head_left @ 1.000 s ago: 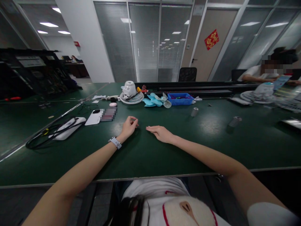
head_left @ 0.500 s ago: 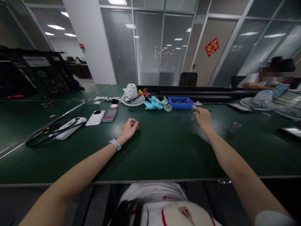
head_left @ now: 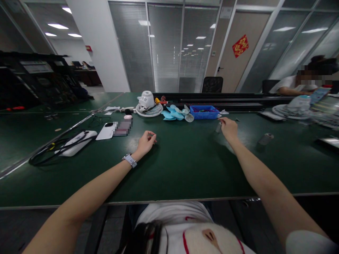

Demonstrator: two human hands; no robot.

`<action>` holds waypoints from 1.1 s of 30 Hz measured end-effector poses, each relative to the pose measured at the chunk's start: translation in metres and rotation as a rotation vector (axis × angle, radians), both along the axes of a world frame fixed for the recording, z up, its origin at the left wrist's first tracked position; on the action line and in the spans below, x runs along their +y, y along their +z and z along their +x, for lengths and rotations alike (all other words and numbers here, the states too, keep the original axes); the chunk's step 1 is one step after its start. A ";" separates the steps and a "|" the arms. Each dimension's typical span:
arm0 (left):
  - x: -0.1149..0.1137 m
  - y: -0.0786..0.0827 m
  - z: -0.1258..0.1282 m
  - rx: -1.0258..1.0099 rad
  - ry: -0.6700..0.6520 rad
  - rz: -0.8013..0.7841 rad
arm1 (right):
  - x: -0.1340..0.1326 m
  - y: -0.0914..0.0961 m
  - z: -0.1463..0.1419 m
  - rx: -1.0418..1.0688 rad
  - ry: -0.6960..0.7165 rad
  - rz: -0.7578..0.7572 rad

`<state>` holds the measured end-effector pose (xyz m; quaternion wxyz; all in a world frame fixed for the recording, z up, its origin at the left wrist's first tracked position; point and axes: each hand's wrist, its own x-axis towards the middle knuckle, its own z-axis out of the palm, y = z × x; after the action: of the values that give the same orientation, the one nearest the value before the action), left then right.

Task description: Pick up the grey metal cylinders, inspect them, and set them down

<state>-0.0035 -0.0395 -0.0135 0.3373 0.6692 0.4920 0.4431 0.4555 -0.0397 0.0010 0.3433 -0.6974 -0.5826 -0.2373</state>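
Observation:
My left hand [head_left: 146,142] rests on the green table [head_left: 182,165], its fingers loosely curled and a small gap beside the thumb. Nothing shows in it, and a watch [head_left: 129,159] is on that wrist. Farther out on the right, my right hand [head_left: 229,129] has thumb and fingers pinched together at the top of a small grey cylinder [head_left: 218,128]. That cylinder is upright and slightly tilted, its upper end partly hidden by the fingertips. A second grey cylinder [head_left: 266,139] is on the table to the right of my right forearm.
A blue tray [head_left: 204,114] of small parts, light-blue fan blades [head_left: 174,113] and a white fan body [head_left: 147,102] line the back. White phone [head_left: 106,132], black cable [head_left: 37,160] and white device [head_left: 79,143] lie left. Another person [head_left: 288,86] sits far right beside fan parts [head_left: 291,109].
The whole view has shifted slightly upward in the picture. Both hands and the grey cylinders stay almost where they were on the table.

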 end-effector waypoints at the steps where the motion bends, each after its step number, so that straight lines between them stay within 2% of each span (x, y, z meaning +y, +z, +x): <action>1: 0.000 0.000 0.000 0.006 -0.001 0.003 | 0.000 -0.001 0.001 0.007 0.001 0.000; 17: 0.006 -0.006 -0.001 0.035 -0.001 0.022 | -0.005 -0.002 -0.007 0.009 -0.059 -0.022; 27: 0.007 -0.008 -0.001 0.056 -0.004 0.033 | 0.004 -0.008 0.001 0.302 0.104 0.143; 33: 0.005 -0.006 0.000 0.052 0.003 0.028 | 0.008 -0.008 0.005 0.381 0.149 0.192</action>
<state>-0.0038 -0.0345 -0.0196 0.3144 0.6845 0.4951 0.4330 0.4602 -0.0320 -0.0074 0.5285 -0.6489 -0.5319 -0.1296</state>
